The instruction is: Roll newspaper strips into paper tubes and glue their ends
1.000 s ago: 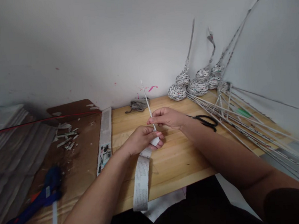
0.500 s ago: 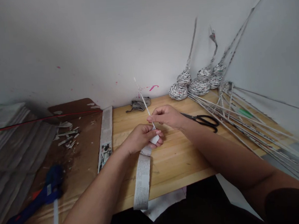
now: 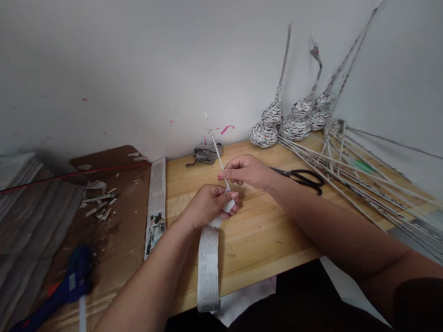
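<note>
A newspaper strip [image 3: 208,270] hangs from my left hand [image 3: 214,204] and curls over the table's front edge. My left hand is closed on the strip where it narrows into a thin rolled paper stick [image 3: 215,144]. The stick rises from there, tilted slightly left, its tip in front of the wall. Just above and to the right, my right hand [image 3: 247,172] pinches the stick between thumb and fingers.
Black scissors [image 3: 303,177] lie right of my right hand. Woven paper gourd shapes [image 3: 264,135] and long paper sticks [image 3: 363,190] are at the right. A blue glue gun [image 3: 72,282], paper scraps [image 3: 99,202] and stacked paper [image 3: 12,215] are left. A grey cloth [image 3: 204,154] lies behind.
The stick's tip has swung slightly to the right and stands more upright. The hanging strip has shifted a little left. Both hands keep nearly the same place.
</note>
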The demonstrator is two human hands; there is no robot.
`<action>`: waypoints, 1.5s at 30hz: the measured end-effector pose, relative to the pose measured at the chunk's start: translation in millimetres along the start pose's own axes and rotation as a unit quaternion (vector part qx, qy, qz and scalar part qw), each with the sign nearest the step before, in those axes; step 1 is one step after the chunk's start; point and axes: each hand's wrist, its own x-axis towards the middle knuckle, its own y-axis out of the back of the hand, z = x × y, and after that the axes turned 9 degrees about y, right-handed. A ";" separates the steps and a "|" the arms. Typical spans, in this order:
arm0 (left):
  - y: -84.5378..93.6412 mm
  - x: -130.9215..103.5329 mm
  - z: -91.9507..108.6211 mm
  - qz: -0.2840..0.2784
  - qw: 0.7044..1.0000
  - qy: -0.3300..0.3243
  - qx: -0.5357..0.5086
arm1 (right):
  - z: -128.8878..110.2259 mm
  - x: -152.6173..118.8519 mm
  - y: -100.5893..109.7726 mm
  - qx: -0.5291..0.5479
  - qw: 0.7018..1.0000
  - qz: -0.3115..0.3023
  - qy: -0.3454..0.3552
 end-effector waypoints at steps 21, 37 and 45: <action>1.4 -6.9 4.3 -0.058 0.998 -0.006 -0.039 | -0.7 -0.1 0.3 0.129 0.989 -0.021 -0.065; -3.2 -4.8 3.6 -0.030 0.999 -0.021 -0.040 | -1.3 0.5 3.5 0.105 0.992 -0.015 -0.067; -1.2 -5.9 5.8 -0.035 0.998 -0.021 -0.056 | -1.4 0.9 2.2 0.125 0.989 -0.035 -0.069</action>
